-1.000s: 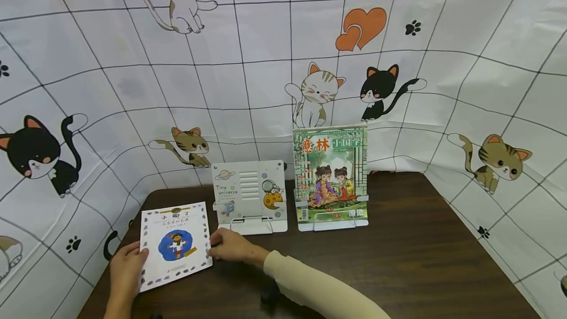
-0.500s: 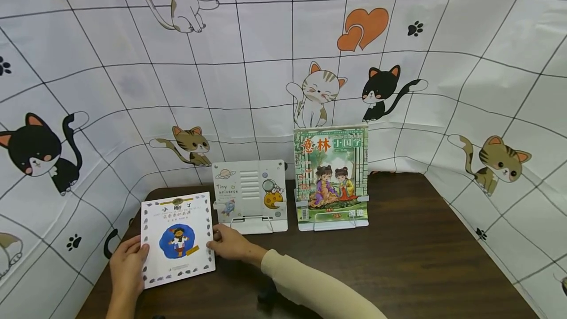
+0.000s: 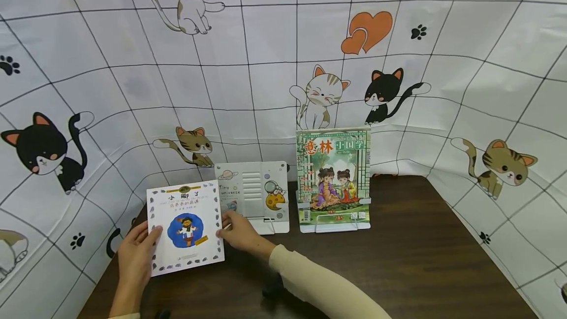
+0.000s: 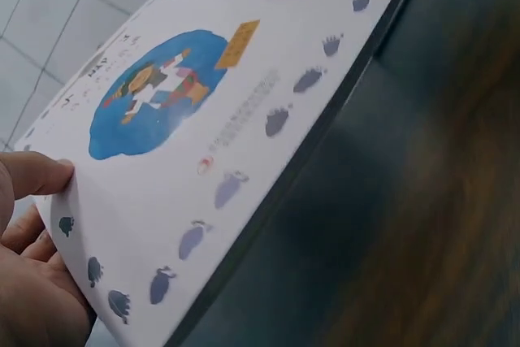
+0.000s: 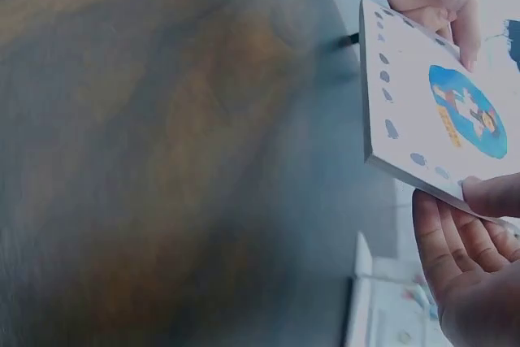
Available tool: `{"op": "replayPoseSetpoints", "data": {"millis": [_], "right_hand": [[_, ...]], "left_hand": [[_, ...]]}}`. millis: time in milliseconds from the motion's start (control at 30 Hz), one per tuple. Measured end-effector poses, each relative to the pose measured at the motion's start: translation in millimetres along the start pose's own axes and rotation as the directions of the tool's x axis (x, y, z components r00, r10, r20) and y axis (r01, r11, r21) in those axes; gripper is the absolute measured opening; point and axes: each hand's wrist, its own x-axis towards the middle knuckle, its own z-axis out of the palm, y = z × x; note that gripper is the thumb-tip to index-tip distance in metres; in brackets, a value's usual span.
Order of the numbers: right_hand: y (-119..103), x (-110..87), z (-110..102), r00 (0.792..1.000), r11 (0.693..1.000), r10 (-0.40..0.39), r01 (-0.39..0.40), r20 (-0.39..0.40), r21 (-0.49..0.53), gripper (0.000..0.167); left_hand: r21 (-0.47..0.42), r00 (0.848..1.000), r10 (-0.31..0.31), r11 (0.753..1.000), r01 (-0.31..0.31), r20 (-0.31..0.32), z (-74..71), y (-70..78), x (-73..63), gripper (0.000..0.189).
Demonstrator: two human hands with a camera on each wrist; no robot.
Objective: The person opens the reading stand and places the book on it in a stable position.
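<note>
A white book with a blue cover picture and footprints round its border is held up, tilted, over the left of the table. My left hand grips its left edge, thumb on the cover and fingers behind, as the left wrist view also shows. At the opposite edge my right hand pinches it between thumb and fingers. Behind the book stands a white book stand with planet and astronaut drawings; the book overlaps its left side in the head view.
Right of that stand, a green magazine leans on a second white stand. Both are near the back of the dark wooden table. A cat-print cloth hangs behind and at the sides.
Both hands have raised the white book and brought it rightward and closer to the planet-print stand, covering part of it. The magazine stays where it was.
</note>
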Motion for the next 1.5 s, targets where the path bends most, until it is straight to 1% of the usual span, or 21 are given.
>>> {"op": "replayPoseSetpoints", "data": {"millis": [133, 233, 333, 467, 567, 600, 667, 767, 867, 1000, 1100, 1167, 1300, 1433, 1500], "right_hand": [[0.7, -0.8, -19.8, 0.998, 0.998, -0.056, 0.056, -0.02, -0.01, 0.026], [-0.8, -1.1, -37.2, 0.995, 0.996, -0.089, 0.088, -0.042, -0.015, 0.028], [-5.0, -3.7, -56.1, 0.989, 0.991, -0.131, 0.128, -0.063, -0.038, 0.028], [-9.0, -8.4, -79.3, 0.983, 0.984, -0.17, 0.165, -0.068, -0.072, 0.028], [-10.1, -10.4, -94.3, 0.98, 0.979, -0.18, 0.169, -0.09, -0.112, 0.029], [-10.4, -10.6, -99.0, 0.977, 0.978, -0.185, 0.172, -0.103, -0.122, 0.029], [-12.6, -11.1, -109.1, 0.969, 0.97, -0.206, 0.184, -0.136, -0.156, 0.028], [-13.9, -9.7, -123.6, 0.951, 0.957, -0.243, 0.202, -0.193, -0.209, 0.024], [-15.5, -7.5, -137.2, 0.934, 0.946, -0.266, 0.206, -0.237, -0.25, 0.023], [-17.3, -6.2, -151.3, 0.924, 0.943, -0.256, 0.174, -0.284, -0.283, 0.032], [-16.3, -5.2, -158.0, 0.916, 0.939, -0.246, 0.143, -0.317, -0.313, 0.038], [-14.3, -3.9, -160.9, 0.909, 0.936, -0.245, 0.131, -0.338, -0.325, 0.038], [-9.5, -2.4, -163.4, 0.896, 0.931, -0.263, 0.138, -0.358, -0.339, 0.033], [-3.2, -1.2, -162.4, 0.888, 0.921, -0.285, 0.15, -0.362, -0.36, 0.029], [-0.4, -0.7, -161.3, 0.888, 0.916, -0.286, 0.143, -0.359, -0.375, 0.028]], "left_hand": [[-0.036, 0.998, 0.052, 0.998, -0.05, 0.031, 12.4, 11.5, -3.2, 0.059], [-0.053, 0.993, 0.104, 0.993, -0.101, 0.048, 23.4, 21.0, -4.1, 0.053], [-0.083, 0.985, 0.164, 0.984, -0.159, 0.059, 35.2, 31.6, -5.7, 0.047], [-0.142, 0.968, 0.239, 0.963, -0.227, 0.072, 52.4, 46.2, -7.8, 0.039], [-0.173, 0.957, 0.278, 0.95, -0.261, 0.084, 66.2, 56.7, -7.2, 0.037], [-0.171, 0.952, 0.291, 0.946, -0.274, 0.089, 70.9, 60.5, -7.4, 0.038], [-0.176, 0.944, 0.315, 0.939, -0.295, 0.1, 80.9, 67.9, -7.7, 0.039], [-0.198, 0.933, 0.342, 0.928, -0.316, 0.115, 96.7, 77.7, -8.4, 0.038], [-0.23, 0.918, 0.376, 0.911, -0.342, 0.126, 111.6, 85.1, -7.4, 0.035], [-0.255, 0.894, 0.423, 0.89, -0.379, 0.149, 128.3, 90.1, -3.8, 0.034], [-0.256, 0.884, 0.438, 0.884, -0.391, 0.165, 138.6, 92.3, -1.9, 0.034], [-0.256, 0.882, 0.437, 0.885, -0.388, 0.175, 144.0, 93.0, -0.9, 0.034], [-0.238, 0.88, 0.436, 0.89, -0.39, 0.19, 151.5, 91.0, 2.3, 0.033], [-0.218, 0.876, 0.434, 0.894, -0.391, 0.208, 155.0, 85.1, 7.7, 0.033], [-0.214, 0.874, 0.435, 0.894, -0.393, 0.215, 155.6, 82.2, 9.8, 0.031]]}}
